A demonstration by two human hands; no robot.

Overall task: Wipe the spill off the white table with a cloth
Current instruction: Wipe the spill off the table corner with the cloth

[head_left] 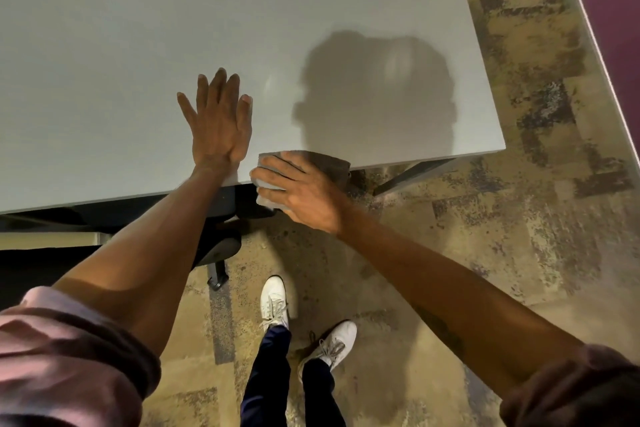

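The white table (138, 45) fills the upper left of the head view. My left hand (218, 121) lies flat on it near the front edge, fingers spread, holding nothing. My right hand (298, 194) presses on a grey cloth (329, 165) at the table's front edge; part of the cloth hangs over the edge below my fingers. A faint shiny smear (272, 87) shows on the tabletop just right of my left fingertips. My shadow darkens the table's near right part.
A black office chair (221, 239) is tucked under the table's front edge below my left forearm. A dark table leg (412, 173) slants down at the right. Patterned carpet (502, 218) covers the floor, with my white shoes (275, 302) below. A purple wall runs along the upper right.
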